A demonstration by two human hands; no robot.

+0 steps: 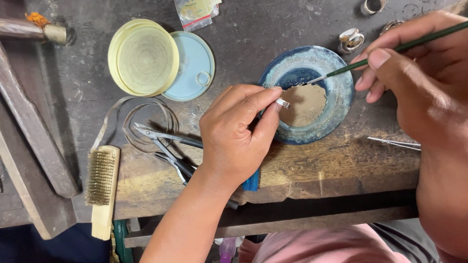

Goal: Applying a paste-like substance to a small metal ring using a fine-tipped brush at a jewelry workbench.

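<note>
Pinch grip on both sides. Left hand (234, 134) clamps a small metal piece (282, 103) between thumb and forefinger, holding it out over the blue dish (341, 92) so its end sits clear of the fingers and open to the brush. Right hand (419, 83) closes on a thin green brush (390, 51) pen-style, handle angled up and away, bristle tip down at the dish's inner rim, just beside the tan paste (304, 104) pooled in the middle. Low grip near the ferrule probably gives finer tip control.

Dish sits on the worn wooden bench (317, 165), straight in front of the person, between both hands: short travel from paste to piece.

Left forearm lies over shears (165, 143) and a coil of metal strip (146, 122). Wire brush (102, 187) rests at the bench's left edge. Two round lids (146, 56), yellow overlapping pale blue, sit well apart at the back. Silver rings (352, 40) lie near the dish's far rim; tweezers (395, 143) lie under the right wrist.
</note>
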